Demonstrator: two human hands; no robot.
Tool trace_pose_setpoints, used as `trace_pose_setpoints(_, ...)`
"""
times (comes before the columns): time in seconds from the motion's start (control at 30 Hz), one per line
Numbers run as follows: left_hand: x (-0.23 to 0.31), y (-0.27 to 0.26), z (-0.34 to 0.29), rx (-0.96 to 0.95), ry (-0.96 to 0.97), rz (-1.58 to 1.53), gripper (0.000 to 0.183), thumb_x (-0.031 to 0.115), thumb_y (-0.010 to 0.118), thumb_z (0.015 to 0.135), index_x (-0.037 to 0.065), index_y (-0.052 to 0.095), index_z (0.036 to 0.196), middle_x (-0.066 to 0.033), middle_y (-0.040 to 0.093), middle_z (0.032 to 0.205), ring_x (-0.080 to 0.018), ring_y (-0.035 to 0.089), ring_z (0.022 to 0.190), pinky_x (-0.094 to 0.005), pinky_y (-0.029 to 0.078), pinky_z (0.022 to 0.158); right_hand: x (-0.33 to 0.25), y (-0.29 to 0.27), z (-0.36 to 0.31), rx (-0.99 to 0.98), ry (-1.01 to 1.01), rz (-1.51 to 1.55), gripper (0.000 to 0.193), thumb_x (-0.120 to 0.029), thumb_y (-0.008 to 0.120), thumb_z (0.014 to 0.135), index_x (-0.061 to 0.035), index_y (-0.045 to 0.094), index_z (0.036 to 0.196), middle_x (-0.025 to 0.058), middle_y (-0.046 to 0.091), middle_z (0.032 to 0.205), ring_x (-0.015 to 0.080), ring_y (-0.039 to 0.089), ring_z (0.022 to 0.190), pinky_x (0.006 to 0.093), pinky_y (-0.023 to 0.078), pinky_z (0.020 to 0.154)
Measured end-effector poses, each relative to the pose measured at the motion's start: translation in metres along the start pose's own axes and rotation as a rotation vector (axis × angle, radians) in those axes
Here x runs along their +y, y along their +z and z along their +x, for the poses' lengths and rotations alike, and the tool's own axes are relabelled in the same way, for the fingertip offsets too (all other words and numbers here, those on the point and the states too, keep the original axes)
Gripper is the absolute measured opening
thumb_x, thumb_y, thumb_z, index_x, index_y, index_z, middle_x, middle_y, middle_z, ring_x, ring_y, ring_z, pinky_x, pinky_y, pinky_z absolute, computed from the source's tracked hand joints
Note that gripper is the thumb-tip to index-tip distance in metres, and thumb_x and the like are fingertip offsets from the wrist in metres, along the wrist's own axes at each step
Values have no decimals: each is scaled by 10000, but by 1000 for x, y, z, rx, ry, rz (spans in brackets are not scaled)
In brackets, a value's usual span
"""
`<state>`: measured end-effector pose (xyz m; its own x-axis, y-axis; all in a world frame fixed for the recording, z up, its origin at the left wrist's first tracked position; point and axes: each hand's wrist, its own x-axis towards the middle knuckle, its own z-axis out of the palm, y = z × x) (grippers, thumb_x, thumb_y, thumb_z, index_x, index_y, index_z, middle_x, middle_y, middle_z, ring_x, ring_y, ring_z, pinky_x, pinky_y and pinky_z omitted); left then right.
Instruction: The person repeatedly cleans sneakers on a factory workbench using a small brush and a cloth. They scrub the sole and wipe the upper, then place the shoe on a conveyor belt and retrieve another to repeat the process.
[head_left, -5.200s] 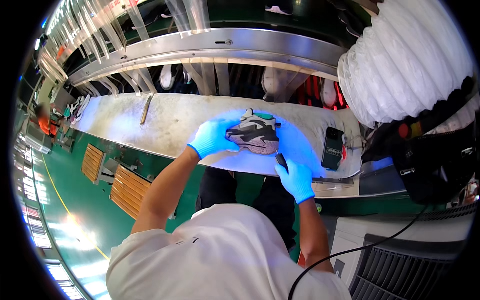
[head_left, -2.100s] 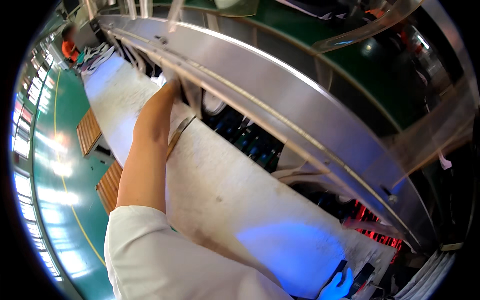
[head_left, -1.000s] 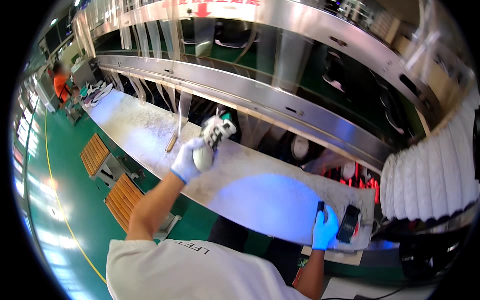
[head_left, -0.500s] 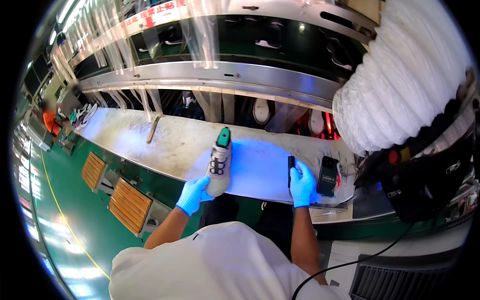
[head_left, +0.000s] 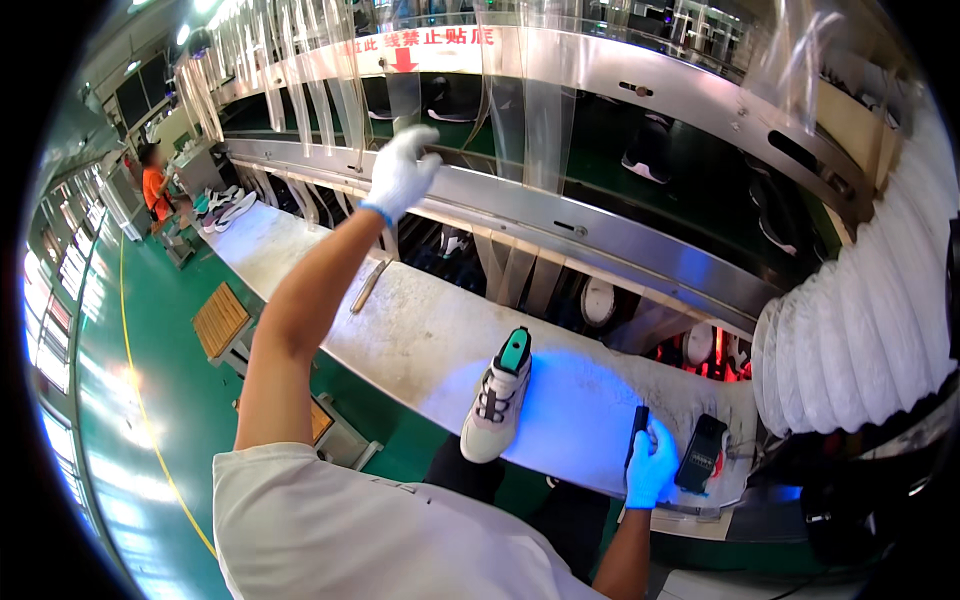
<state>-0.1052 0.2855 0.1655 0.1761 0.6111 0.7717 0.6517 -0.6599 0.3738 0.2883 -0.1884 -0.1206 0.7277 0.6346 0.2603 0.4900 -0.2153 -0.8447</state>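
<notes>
My left hand [head_left: 403,175], in a white knit glove, is raised up at the clear plastic strips in front of the upper conveyor. It is slightly blurred, its fingers apart and nothing seen in it. A white and beige sneaker [head_left: 493,408] with dark straps and a green insole stands on the bench, its toe at the near edge; no hand touches it. My right hand [head_left: 652,465], gloved and tinted blue, grips a slim black flashlight [head_left: 637,432] above the bench. Blue light covers the bench between this hand and the sneaker.
A long pale bench [head_left: 420,345] runs under a metal conveyor frame [head_left: 530,210] carrying dark shoes. A wooden stick [head_left: 369,287] lies on it; a black phone-like device [head_left: 702,453] lies by my right hand. A white ribbed duct [head_left: 850,340] bulges at right. A person in orange [head_left: 155,190] is far left.
My left hand has let go of the sneaker and moved up and forward to the plastic strips. The view has shifted. My right hand keeps the flashlight.
</notes>
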Motion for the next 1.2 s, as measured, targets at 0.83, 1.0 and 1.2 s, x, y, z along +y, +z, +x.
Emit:
trace_pose_setpoints(0.83, 89, 131, 80, -617, 276, -294, 294, 94, 725, 1054, 11, 799, 1326, -150, 823, 1290, -230, 789, 1129, -369, 627, 1055, 3, -2, 7, -33, -236, -304, 512, -230, 899, 892, -54, 773, 1356, 195, 769, 1348, 408, 725, 1231, 498, 576, 1088)
trace_pose_setpoints(1.0, 163, 110, -10, -217, 273, -408, 165, -3, 749, 1015, -4, 799, 1172, -143, 833, 1142, -239, 813, 997, -358, 667, 863, 5, 8, 9, -28, -86, -174, 565, -217, 893, 904, -26, 727, 1408, 216, 745, 1392, 428, 701, 1280, 512, 554, 1125)
trace_pose_setpoints(1.2, 262, -8, -208, -250, 688, -356, 287, 96, 846, 881, 88, 814, 1166, -125, 821, 1102, -334, 806, 940, -431, 658, 787, -45, -36, -56, 91, -403, -208, 890, -252, 931, 873, 16, 535, 1624, 272, 572, 1629, 488, 568, 1461, 581, 462, 1231)
